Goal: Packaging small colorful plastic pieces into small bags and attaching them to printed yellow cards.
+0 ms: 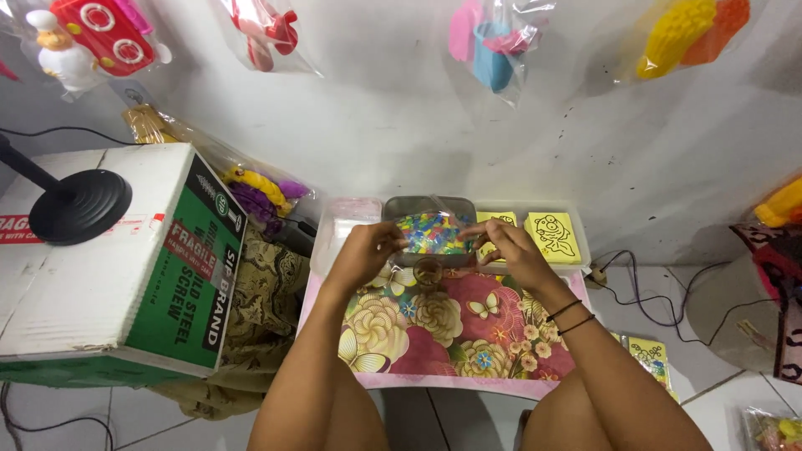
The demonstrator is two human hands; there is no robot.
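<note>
Nearest, a small table point(434, 334) w/ a floral top is seen between the knees. Over its far edge a clear bag of coloured beads point(430, 232) is held up by both hands: left hand point(365, 250) pinched shut on the bag's left edge, right hand point(505, 246) pinched on its right top corner. The bag is judged light, soft and floppy, the film slippery; contents would shift, so the top edge or corners are best gripped. It looks see-through, packed w/ mixed blue, yellow, pink bits. A small glass cup point(428, 271) sits below it. Behind, a grey tin point(401, 205) and yellow picture cards point(553, 235) lie against the wall.
</note>
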